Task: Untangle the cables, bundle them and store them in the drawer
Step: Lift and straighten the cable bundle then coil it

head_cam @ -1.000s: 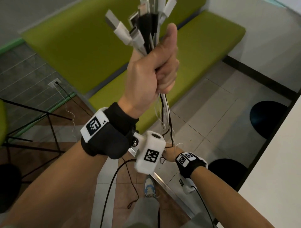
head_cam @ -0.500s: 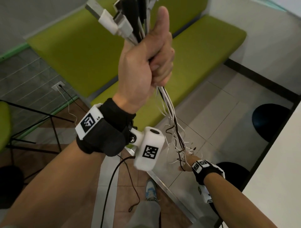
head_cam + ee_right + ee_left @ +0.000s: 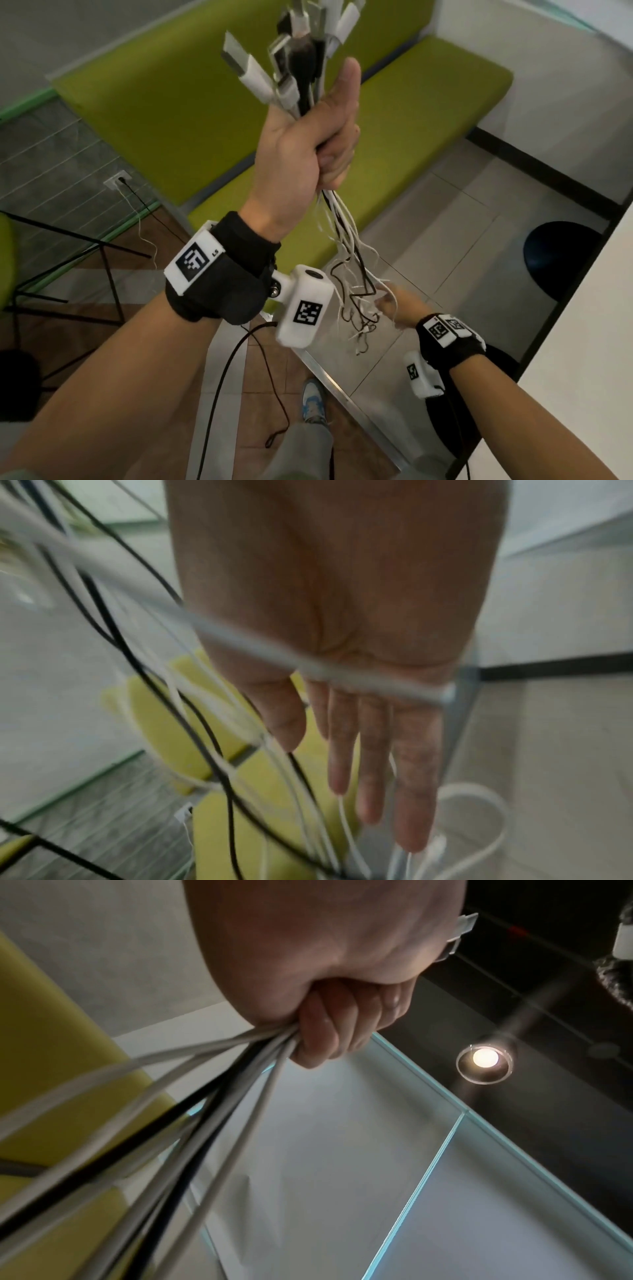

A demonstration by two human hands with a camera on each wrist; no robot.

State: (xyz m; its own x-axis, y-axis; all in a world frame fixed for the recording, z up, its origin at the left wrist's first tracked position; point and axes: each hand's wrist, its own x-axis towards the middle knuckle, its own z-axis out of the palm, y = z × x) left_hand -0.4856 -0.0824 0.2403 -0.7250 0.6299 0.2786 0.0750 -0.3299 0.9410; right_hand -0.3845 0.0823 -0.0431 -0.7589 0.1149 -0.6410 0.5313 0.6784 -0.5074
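My left hand (image 3: 318, 137) is raised high in the head view and grips a bunch of white and black cables (image 3: 346, 246) in its fist, thumb up. Their USB plugs (image 3: 294, 61) stick out above the fist. The left wrist view shows the curled fingers (image 3: 329, 1031) round the cables (image 3: 192, 1123) running down and left. The loose ends hang tangled below. My right hand (image 3: 394, 303) is low among those hanging ends, fingers (image 3: 369, 750) straight in the right wrist view. A white cable (image 3: 308, 666) lies across its palm; other cables (image 3: 212, 750) dangle to its left.
A green bench (image 3: 191, 113) stands behind the cables. The white tabletop edge (image 3: 582, 342) is at the right, with black stools (image 3: 561, 257) under it. A wall socket (image 3: 118, 180), a black metal frame (image 3: 102, 260) and my shoe (image 3: 313, 399) are below.
My left hand with the cables has shifted a little right. My right hand slid down the hanging cables to the right, then came back up left among the loose ends.
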